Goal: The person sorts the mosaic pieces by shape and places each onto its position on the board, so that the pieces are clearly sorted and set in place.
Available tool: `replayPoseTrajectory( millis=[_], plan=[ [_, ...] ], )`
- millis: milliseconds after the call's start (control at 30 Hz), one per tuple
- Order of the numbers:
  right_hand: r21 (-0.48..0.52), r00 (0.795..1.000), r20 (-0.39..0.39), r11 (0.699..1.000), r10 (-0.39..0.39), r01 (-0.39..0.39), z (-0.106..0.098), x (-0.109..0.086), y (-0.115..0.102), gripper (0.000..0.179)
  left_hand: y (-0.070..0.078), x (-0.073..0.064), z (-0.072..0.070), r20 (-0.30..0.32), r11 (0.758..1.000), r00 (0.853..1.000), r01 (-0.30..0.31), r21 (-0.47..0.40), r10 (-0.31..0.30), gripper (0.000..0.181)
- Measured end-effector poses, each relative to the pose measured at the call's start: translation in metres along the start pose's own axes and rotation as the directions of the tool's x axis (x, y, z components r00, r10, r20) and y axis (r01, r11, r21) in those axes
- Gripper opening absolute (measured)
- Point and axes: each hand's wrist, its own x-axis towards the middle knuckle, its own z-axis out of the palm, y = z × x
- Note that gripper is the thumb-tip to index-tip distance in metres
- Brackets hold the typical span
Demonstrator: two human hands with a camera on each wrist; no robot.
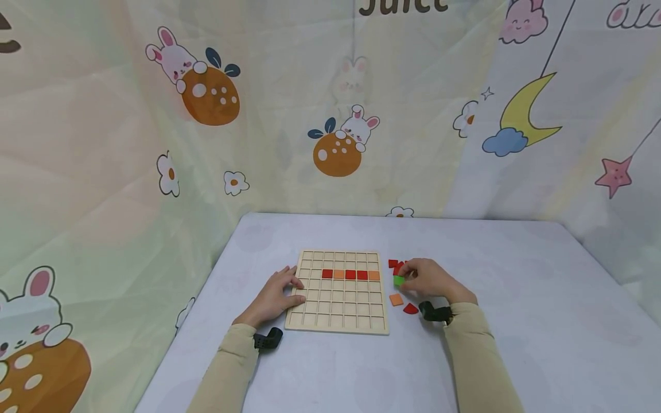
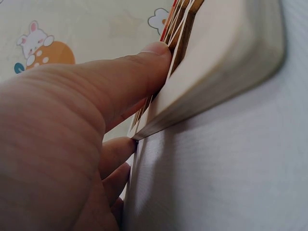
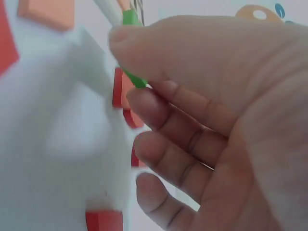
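Observation:
A wooden grid board (image 1: 335, 331) lies on the table, with red and orange square tiles (image 1: 350, 275) in one of its rows. My left hand (image 1: 271, 299) rests at the board's left side. The left wrist view has its thumb (image 2: 156, 60) on the top face, other fingers against the edge. Right of the board, my right hand (image 1: 428, 278) pinches a green block (image 3: 129, 19) between thumb and forefinger. In the right wrist view its other fingers are loosely bent. Red pieces (image 1: 393, 264) lie just past that hand.
Nearer the front on the right are an orange square tile (image 1: 396, 300) and a red fan-shaped piece (image 1: 410, 308). A white cloth (image 1: 542, 321) covers the table. Behind it hangs a printed curtain (image 1: 279, 132). Each wrist wears a black camera (image 1: 268, 339).

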Motion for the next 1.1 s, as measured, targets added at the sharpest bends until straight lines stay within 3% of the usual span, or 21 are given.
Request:
replayPoseTrajectory(
  millis=[333,800,1100],
  plan=[
    [0.033,0.991,-0.054,0.992,-0.121,0.123,0.009,0.005,-0.017,0.019,-0.001,0.001,-0.001,-0.001,1.0,1.0,-0.012,-0.002,0.012,0.023],
    [0.049,0.987,-0.103,0.99,-0.127,0.132,0.031,0.013,-0.04,0.024,-0.002,0.001,-0.001,0.004,1.0,1.0,-0.011,-0.009,0.011,0.023],
    [0.057,0.977,-0.129,0.982,-0.171,0.179,0.036,0.013,-0.049,0.023,-0.002,0.001,-0.001,0.006,1.0,1.0,-0.016,0.001,0.016,0.023]
  ],
)
